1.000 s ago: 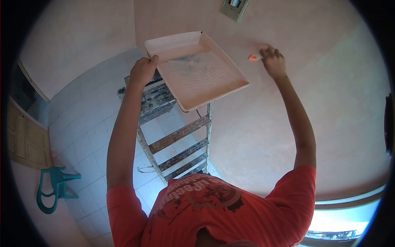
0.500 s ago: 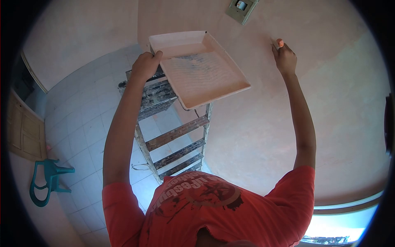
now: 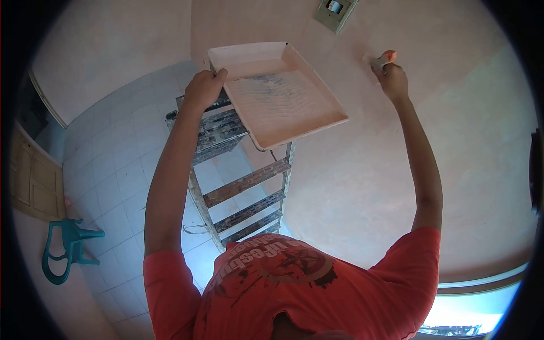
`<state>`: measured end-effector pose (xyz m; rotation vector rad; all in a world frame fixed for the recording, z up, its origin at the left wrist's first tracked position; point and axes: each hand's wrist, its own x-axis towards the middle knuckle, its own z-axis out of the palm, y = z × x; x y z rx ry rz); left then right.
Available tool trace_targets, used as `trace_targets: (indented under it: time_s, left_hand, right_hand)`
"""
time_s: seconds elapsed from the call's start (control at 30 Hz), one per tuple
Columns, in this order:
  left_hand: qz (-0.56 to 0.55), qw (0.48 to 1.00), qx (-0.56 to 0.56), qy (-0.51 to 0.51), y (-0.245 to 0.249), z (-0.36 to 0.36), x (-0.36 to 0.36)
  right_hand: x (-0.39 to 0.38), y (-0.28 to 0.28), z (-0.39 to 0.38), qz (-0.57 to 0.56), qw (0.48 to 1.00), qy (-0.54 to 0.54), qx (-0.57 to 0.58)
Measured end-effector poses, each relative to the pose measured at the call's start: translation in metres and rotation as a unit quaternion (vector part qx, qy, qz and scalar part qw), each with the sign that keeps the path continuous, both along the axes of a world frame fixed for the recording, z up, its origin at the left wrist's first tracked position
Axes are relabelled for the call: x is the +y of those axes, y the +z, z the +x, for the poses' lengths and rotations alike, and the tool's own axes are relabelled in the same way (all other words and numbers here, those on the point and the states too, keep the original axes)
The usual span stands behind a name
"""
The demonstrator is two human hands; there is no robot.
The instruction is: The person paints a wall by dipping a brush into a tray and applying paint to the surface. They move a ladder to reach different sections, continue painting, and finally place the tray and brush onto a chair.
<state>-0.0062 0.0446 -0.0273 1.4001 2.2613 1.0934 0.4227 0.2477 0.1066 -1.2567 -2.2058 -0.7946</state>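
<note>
Orange-tipped tool (image 3: 389, 56) is now pointing up-frame, not leftward, gripped by the right hand (image 3: 394, 82); left hand (image 3: 205, 89) is pinching the tray (image 3: 289, 107) edge, apparently steadying it over the ladder (image 3: 246, 183).

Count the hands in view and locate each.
2: the left hand gripping the paint tray at its left edge; the right hand holding an orange-tipped tool by the wall.

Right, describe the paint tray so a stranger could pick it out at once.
Find the paint-spattered ladder beside the pinkish wall. At the ladder's upper end in this view, the left hand grips the edge of the paint tray. It is shallow and pinkish, with raised sides and dark streaks across its ridged floor, unlike the narrow, straight rungs below it.
</note>
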Motion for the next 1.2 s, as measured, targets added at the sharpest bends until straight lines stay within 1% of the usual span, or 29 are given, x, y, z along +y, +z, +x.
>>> trace_targets:
  time_s: [0.07,0.1,0.17,0.23,0.27,0.3,0.33,0.37,0.47,0.5,0.53,0.57,0.6,0.63,0.67,0.73,0.8,0.83,0.87,0.9,0.93,1.0,1.1,1.2]
  left_hand:
    - [0.006,1.0,-0.006,0.0,-0.002,0.0,0.001]
    - [0.007,1.0,-0.009,0.001,-0.003,-0.001,0.001]
    - [0.015,1.0,0.001,0.003,-0.001,0.0,-0.001]
    - [0.013,1.0,0.01,0.0,-0.001,0.001,-0.001]
    - [0.018,1.0,0.006,0.002,-0.001,0.001,-0.001]
    - [0.023,1.0,0.002,0.005,-0.001,0.002,-0.001]
    - [0.019,1.0,0.004,0.0,-0.001,0.001,-0.002]
    - [0.016,1.0,0.001,0.0,0.0,0.0,-0.001]
    - [0.015,1.0,0.002,-0.003,-0.003,0.0,0.001]
    - [0.018,1.0,0.005,-0.001,-0.003,-0.002,0.001]
    - [0.02,1.0,0.011,-0.006,-0.004,-0.003,0.002]
    - [0.021,1.0,0.014,-0.004,-0.005,-0.003,0.003]
    - [0.022,1.0,0.015,-0.002,-0.004,-0.003,0.003]
    - [0.026,0.999,0.016,-0.006,-0.003,-0.002,0.003]
    - [0.024,1.0,0.007,-0.005,-0.002,0.0,0.001]
    - [0.025,1.0,-0.003,-0.003,-0.002,0.0,0.001]
    - [0.025,1.0,0.014,-0.002,-0.005,-0.002,0.002]
    - [0.023,1.0,0.016,-0.004,-0.005,-0.003,0.001]
    - [0.026,1.0,0.013,-0.001,-0.005,-0.004,0.002]
    - [0.029,1.0,0.009,0.0,-0.006,-0.003,0.003]
    - [0.026,1.0,0.011,-0.006,-0.007,-0.004,0.006]
    - [0.014,0.999,0.035,-0.002,-0.008,-0.007,0.009]
    - [0.021,0.999,0.029,-0.008,-0.007,-0.005,0.007]
    - [0.027,0.999,0.034,-0.005,-0.012,-0.01,0.011]
  right_hand:
    - [-0.008,-0.034,0.0,-0.054,0.996,0.002,-0.07]
    - [-0.006,-0.038,0.006,-0.05,0.996,0.002,-0.072]
    - [0.002,-0.04,0.019,-0.002,0.998,0.007,-0.064]
    - [-0.012,-0.001,0.016,0.058,0.995,-0.019,-0.082]
    - [-0.01,0.018,0.018,0.125,0.987,-0.016,-0.098]
    - [-0.009,0.037,0.018,0.183,0.98,0.021,-0.076]
    - [-0.017,0.056,0.014,0.238,0.969,0.03,-0.065]
    - [-0.018,0.073,0.013,0.269,0.961,0.027,-0.049]
    - [-0.031,0.079,0.008,0.27,0.963,0.002,-0.025]
    - [-0.028,0.064,0.011,0.26,0.964,0.019,-0.05]
    - [-0.027,0.042,0.012,0.235,0.968,0.008,-0.084]
    - [-0.028,0.016,0.014,0.178,0.975,-0.002,-0.133]
    - [-0.02,-0.017,0.017,0.168,0.971,0.018,-0.169]
    - [-0.013,-0.05,0.021,0.191,0.952,0.051,-0.232]
    - [-0.016,-0.085,0.023,0.159,0.958,0.061,-0.231]
    - [-0.047,-0.133,0.013,0.007,0.987,-0.008,-0.163]
    - [-0.057,-0.169,0.017,-0.072,0.995,-0.037,-0.06]
    - [-0.068,-0.179,0.018,-0.074,0.995,-0.038,-0.058]
    - [-0.079,-0.19,0.019,-0.116,0.99,-0.07,0.027]
    - [-0.091,-0.201,0.023,-0.157,0.976,-0.102,0.11]
    - [-0.097,-0.22,0.031,-0.159,0.975,-0.107,0.113]
    - [-0.107,-0.263,0.046,-0.225,0.942,-0.174,0.181]
    - [-0.133,-0.327,0.06,-0.307,0.898,-0.218,0.229]
    - [-0.156,-0.366,0.063,-0.364,0.863,-0.239,0.256]
